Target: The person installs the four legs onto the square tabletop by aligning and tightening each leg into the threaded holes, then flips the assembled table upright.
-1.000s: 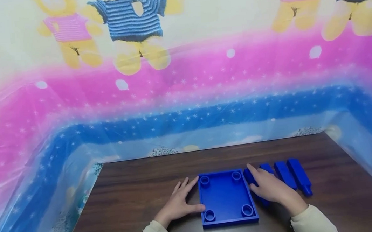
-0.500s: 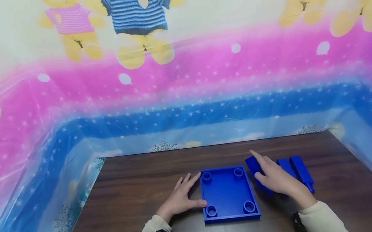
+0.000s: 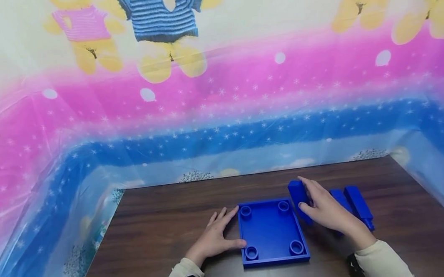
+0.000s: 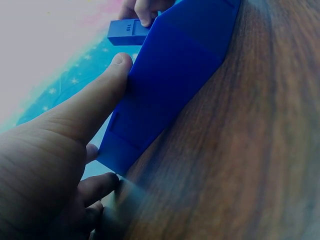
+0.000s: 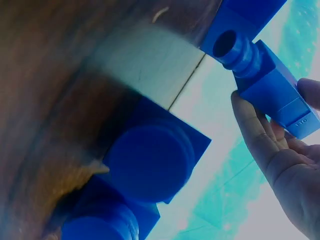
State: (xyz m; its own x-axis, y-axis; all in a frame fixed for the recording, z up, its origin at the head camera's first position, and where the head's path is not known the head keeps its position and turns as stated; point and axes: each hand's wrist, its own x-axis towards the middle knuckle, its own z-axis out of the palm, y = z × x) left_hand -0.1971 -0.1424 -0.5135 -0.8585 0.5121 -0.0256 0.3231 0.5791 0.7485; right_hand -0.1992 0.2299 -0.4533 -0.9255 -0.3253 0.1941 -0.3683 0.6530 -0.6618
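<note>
A square blue panel (image 3: 269, 226) with a raised rim and a round socket in each corner lies on the table. My left hand (image 3: 212, 241) is at its left side, fingers spread and thumb touching the edge; in the left wrist view the thumb rests against the panel's side (image 4: 170, 75). Just off the panel's right edge, my right hand (image 3: 329, 208) grips a blue table leg (image 3: 298, 195) between thumb and fingers. In the right wrist view this square-sided leg (image 5: 275, 92) is tilted above the table, its round ridged peg showing.
More blue legs, one (image 3: 359, 202) and another (image 3: 340, 199), lie right of my right hand, which partly hides that area. The brown wooden table (image 3: 173, 216) ends at a printed curtain (image 3: 222, 142) behind and at the sides.
My right hand has taken hold of the leg nearest the panel and lifted and tilted it, drawing it away from the other legs. My left hand has stayed at the panel's left edge.
</note>
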